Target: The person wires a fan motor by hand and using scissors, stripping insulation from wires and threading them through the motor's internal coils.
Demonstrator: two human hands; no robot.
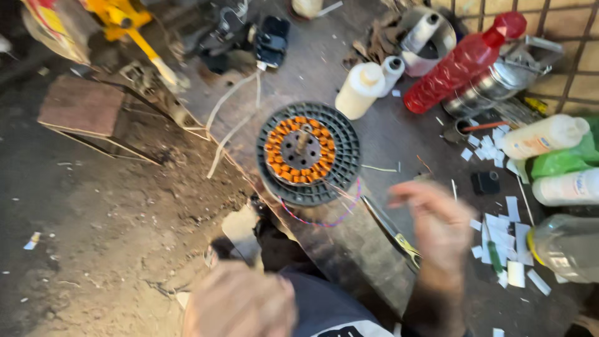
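Stator: motor stator (308,153) with orange windings lies flat on the counter (349,243).
Right hand (437,221): blurred, hovering near scissors (393,232); grip unclear.
Left hand (240,302): low, blurred, grip unclear.

You're in a repair workshop: a wound stator (307,153) sits on a grimy bench (349,243) amid bottles (360,90), scissors (393,234), paper scraps (499,228), above a dirt floor (100,237).
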